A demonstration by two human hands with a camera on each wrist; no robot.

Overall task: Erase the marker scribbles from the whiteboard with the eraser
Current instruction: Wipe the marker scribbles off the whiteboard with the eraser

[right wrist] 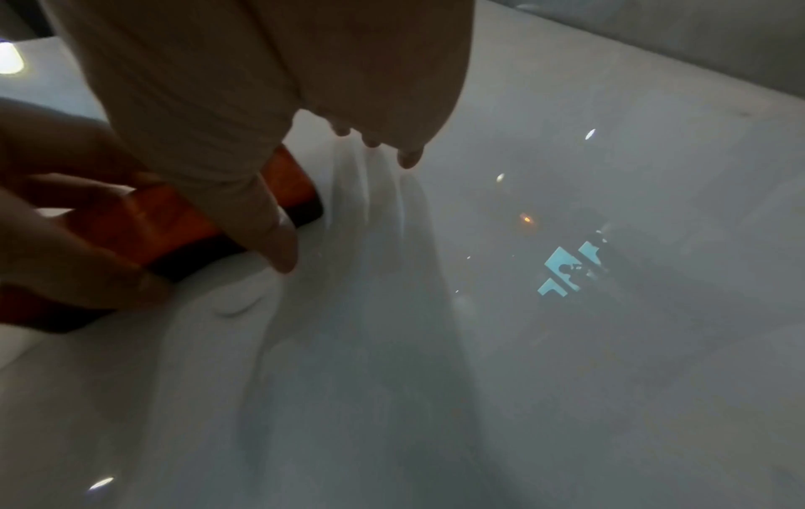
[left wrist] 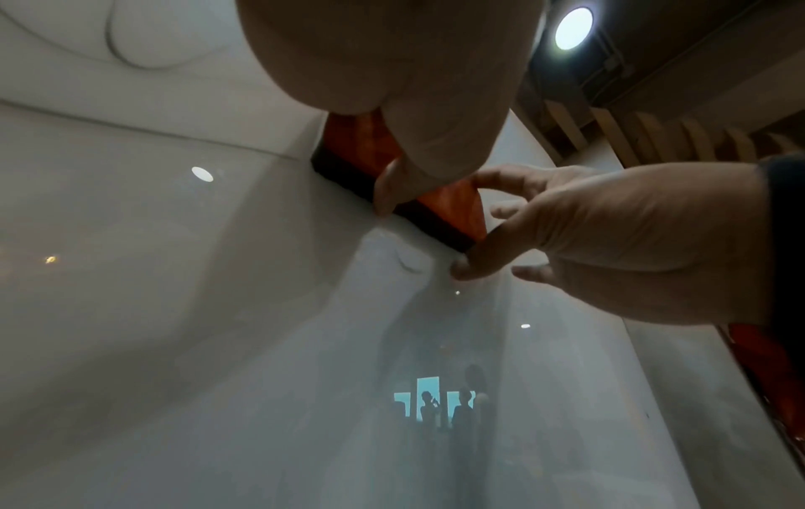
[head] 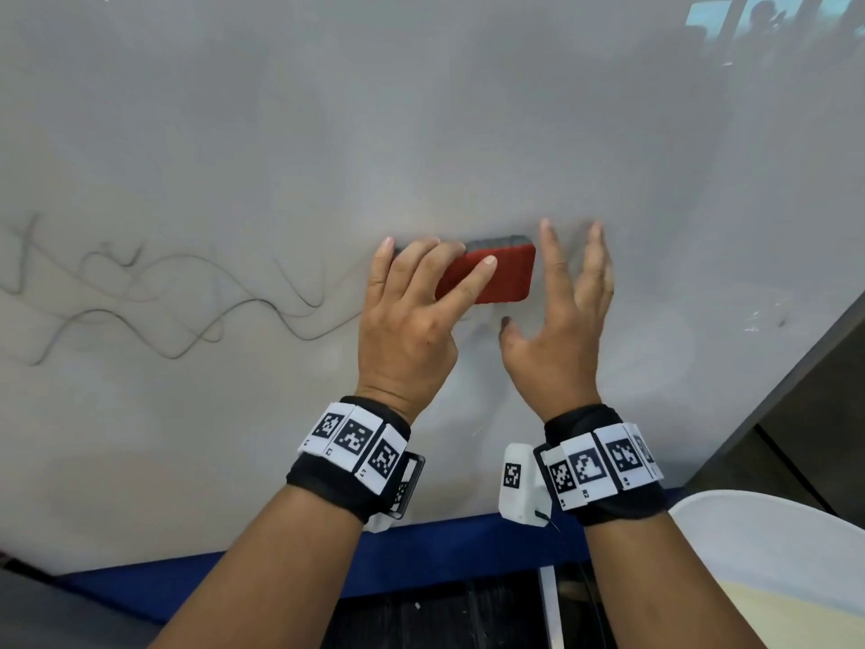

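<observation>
Eraser: red back, dark felt pad, lying flat on the whiteboard near the middle of the head view.

Your left hand: at the eraser's 9 o'clock end, fingers curled over its back and gripping it; the left wrist view adds the thumb hooked over the felt edge onto the board.

Your right hand: at the eraser's 3 o'clock, fingers spread and straight. The head view leaves contact unclear; the right wrist view shows the thumb against the eraser's near edge and the fingertips touching bare board beyond it.

Marker scribbles: grey wavy lines at 9 o'clock of the eraser, reaching to your left hand. Only the head view shows them whole.

Wristbands: black, with printed square tags, one on each wrist.
</observation>
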